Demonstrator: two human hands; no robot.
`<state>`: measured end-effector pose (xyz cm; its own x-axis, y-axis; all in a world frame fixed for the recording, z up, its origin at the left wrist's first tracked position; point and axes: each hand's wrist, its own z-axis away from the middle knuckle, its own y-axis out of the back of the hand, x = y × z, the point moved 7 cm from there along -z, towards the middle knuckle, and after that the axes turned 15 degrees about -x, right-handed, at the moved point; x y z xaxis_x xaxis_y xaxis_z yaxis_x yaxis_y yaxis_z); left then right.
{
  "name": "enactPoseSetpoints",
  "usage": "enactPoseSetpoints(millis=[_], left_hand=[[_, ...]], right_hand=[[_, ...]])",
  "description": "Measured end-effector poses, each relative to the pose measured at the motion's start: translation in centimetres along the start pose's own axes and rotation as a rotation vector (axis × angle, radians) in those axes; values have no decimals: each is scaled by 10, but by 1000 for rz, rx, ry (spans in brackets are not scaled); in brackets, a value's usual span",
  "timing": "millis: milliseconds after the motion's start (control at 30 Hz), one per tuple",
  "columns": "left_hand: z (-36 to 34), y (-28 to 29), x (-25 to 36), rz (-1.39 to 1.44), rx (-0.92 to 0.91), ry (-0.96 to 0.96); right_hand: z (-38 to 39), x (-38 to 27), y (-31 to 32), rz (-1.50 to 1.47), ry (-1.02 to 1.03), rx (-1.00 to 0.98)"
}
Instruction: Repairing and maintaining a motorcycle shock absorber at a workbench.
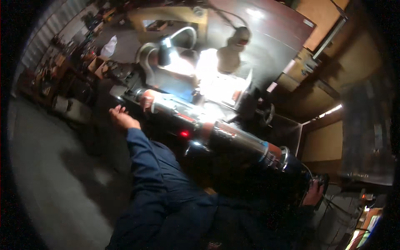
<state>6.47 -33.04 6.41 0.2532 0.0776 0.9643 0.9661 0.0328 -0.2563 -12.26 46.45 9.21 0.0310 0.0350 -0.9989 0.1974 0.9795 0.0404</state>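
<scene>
A long, shiny cylindrical machine body (237, 135) with reddish-brown bands runs slantwise in front of me. My left hand (125, 120) is by its left end, palm turned up, fingers curled together just below a small metal part (118, 99). Whatever those fingers may hold is too small to make out. At the far right end, my right hand (313, 195) is closed round a dark knob-like part (322, 182), whose exact kind is lost in shadow. A red light (184, 133) glows on the front of the machine.
A bright work lamp (166, 52) on a bent pale hose lights the middle, where glare hides detail. A dark handwheel (267, 114) stands behind the cylinder. Boxes and loose parts crowd a bench (68, 106) at left. Cables hang near my right hand.
</scene>
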Motion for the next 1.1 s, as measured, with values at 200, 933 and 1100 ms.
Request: enactPoseSetpoints(millis=[200, 933, 1100], left_hand=[[-28, -29, -76, 308, -406, 85], [-19, -58, -65, 295, -628, 337], [-25, -42, -26, 109, -503, 186]], right_hand=[[48, -128, -301, -321, 21, -1078], [97, -36, -545, 1013, 638, -1412], [104, -44, -536, 963, 664, -1329]])
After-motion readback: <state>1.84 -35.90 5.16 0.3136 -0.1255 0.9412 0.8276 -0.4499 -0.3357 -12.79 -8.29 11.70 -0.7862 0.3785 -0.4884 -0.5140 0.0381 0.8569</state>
